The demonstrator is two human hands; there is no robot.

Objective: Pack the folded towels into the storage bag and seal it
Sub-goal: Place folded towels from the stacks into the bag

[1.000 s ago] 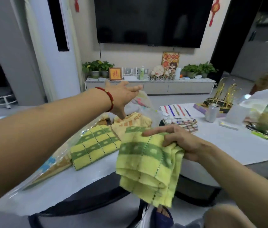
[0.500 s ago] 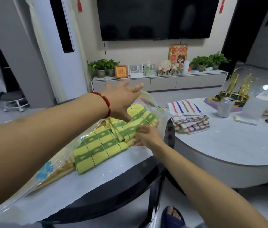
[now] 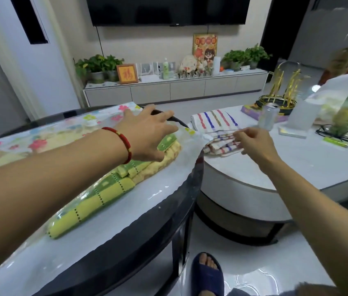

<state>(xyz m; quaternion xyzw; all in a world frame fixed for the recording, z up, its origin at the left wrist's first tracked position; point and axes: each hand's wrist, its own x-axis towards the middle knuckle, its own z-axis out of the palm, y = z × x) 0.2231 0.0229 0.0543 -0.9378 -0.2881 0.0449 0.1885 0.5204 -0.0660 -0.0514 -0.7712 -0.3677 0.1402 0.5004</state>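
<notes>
On near dark-rimmed table (image 3: 139,229): clear storage bag (image 3: 47,135) with flower print, lying flat, mouth end toward right edge of table. Inside, seen through plastic: yellow-green checked towels (image 3: 96,195), stacked in a row from near left toward far right; pale yellow towel (image 3: 168,155) at mouth end. Left hand (image 3: 147,133), red bead bracelet (image 3: 124,142) at wrist, laid on top of bag over far-right towels; fingers spread and mostly straight, tips reaching toward bag's far rim, thumb down by pale yellow towel. Towels directly beneath and nearer than that hand. Right hand (image 3: 254,144) off to right of bag mouth, above gap between the two tables; thumb and forefinger pinched together on thin clear edge at bag mouth (image 3: 198,135), other fingers loosely curled. Cannot tell for certain how much plastic sits in that pinch; film very faint there. Just beyond right hand, on lower white table (image 3: 297,167): striped towels (image 3: 215,122), folded and piled, outside bag, touching nothing held. Farther right on same table: silver can (image 3: 268,116), gold ornament (image 3: 284,92), white plastic bag (image 3: 344,88), spectacles (image 3: 335,133). Foot in dark blue slipper (image 3: 208,272) on floor at near centre.
</notes>
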